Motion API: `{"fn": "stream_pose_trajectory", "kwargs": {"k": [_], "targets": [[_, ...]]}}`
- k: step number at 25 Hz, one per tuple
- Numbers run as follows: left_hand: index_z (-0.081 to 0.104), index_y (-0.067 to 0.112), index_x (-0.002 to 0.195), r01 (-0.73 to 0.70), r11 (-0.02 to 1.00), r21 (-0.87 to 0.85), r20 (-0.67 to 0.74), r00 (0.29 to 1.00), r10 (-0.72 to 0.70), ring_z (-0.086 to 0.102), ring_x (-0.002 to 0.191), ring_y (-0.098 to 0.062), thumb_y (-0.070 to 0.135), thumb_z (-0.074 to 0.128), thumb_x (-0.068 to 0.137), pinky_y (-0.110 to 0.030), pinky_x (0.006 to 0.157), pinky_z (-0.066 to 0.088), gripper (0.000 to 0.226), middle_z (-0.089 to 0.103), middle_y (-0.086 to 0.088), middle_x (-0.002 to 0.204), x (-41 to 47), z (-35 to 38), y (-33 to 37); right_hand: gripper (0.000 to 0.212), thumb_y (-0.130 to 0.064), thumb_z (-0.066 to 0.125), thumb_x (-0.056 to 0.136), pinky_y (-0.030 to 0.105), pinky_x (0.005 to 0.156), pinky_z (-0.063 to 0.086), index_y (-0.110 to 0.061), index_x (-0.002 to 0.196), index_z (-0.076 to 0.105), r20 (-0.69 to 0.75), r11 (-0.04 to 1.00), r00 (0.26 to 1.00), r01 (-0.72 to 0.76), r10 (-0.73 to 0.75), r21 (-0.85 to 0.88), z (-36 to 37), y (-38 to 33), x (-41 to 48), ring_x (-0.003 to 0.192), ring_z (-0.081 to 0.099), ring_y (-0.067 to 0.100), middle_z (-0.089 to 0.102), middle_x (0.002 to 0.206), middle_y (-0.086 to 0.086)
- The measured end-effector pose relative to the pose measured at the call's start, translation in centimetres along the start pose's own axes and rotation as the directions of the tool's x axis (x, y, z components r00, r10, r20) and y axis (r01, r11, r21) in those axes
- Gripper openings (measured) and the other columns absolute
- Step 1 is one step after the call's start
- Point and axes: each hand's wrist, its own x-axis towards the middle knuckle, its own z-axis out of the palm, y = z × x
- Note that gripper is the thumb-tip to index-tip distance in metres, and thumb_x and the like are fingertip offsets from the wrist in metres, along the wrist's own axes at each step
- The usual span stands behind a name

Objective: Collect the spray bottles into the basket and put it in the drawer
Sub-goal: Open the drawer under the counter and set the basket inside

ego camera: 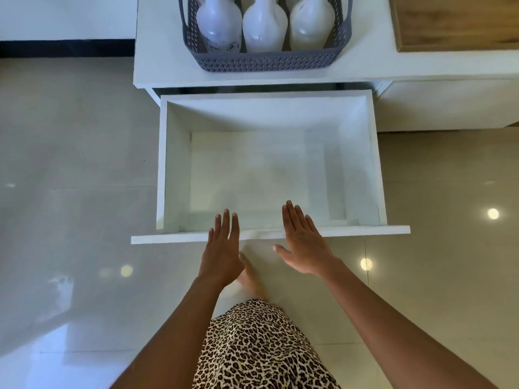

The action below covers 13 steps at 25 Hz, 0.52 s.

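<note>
A grey woven plastic basket stands on the white cabinet top and holds three white spray bottles upright, side by side. Below it, the white drawer is pulled out wide, with nothing inside. My left hand and my right hand hover over the drawer's front panel, fingers straight and pointing toward the cabinet. Neither hand holds anything, and both are well short of the basket.
A wooden board lies on the cabinet top at the right. Glossy beige floor tiles surround the drawer. My bare foot and leopard-print garment are just in front of the drawer.
</note>
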Motion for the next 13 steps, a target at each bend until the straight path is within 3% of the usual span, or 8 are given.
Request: {"fn": "stream_pose_trajectory", "kwargs": {"k": [3, 5, 9, 13], "targets": [[-0.015, 0.013, 0.143, 0.047, 0.994, -0.102, -0.052, 0.997, -0.052, -0.020, 0.141, -0.026, -0.001, 0.047, 0.079, -0.044, 0.116, 0.021, 0.090, -0.022, -0.009, 0.154, 1.3, -3.4, -0.1, 0.078, -0.043, 0.035, 0.097, 0.036, 0.122, -0.001, -0.006, 0.146, -0.015, -0.088, 0.999, 0.996, 0.000, 0.003, 0.041, -3.6, -0.4, 1.4, 0.147, -0.013, 0.024, -0.017, 0.158, 0.011], [-0.014, 0.012, 0.143, 0.058, 0.988, -0.140, -0.077, 0.995, -0.069, -0.019, 0.142, -0.025, -0.002, 0.045, 0.078, -0.043, 0.115, 0.024, 0.089, -0.021, -0.008, 0.154, 3.1, -6.4, -0.2, 0.075, -0.041, 0.034, 0.098, 0.035, 0.122, 0.001, -0.006, 0.147, -0.011, -0.156, 0.999, 0.988, -0.009, 0.016, 0.049, -6.3, -0.6, 2.8, 0.147, -0.010, 0.024, -0.013, 0.158, 0.012], [-0.008, 0.004, 0.143, 0.016, 0.983, -0.181, -0.207, 0.977, -0.054, -0.011, 0.144, -0.026, 0.007, 0.049, 0.084, -0.040, 0.114, 0.024, 0.082, -0.013, -0.011, 0.156, 8.8, -14.4, -0.2, 0.073, -0.039, 0.038, 0.097, 0.035, 0.121, 0.006, -0.008, 0.148, -0.004, -0.312, 0.988, 0.947, -0.037, 0.083, 0.151, -13.1, -0.2, 6.9, 0.148, -0.004, 0.023, -0.007, 0.160, 0.011], [0.000, -0.002, 0.143, 0.001, 0.968, -0.251, -0.338, 0.937, -0.089, -0.005, 0.144, -0.029, 0.016, 0.053, 0.088, -0.038, 0.115, 0.012, 0.078, -0.005, -0.016, 0.156, 14.3, -22.3, 0.3, 0.072, -0.035, 0.044, 0.096, 0.033, 0.118, 0.011, -0.004, 0.148, 0.005, -0.481, 0.927, 0.848, -0.033, 0.223, 0.373, -20.3, 1.6, 11.2, 0.147, 0.006, 0.025, 0.005, 0.159, 0.014]]}}
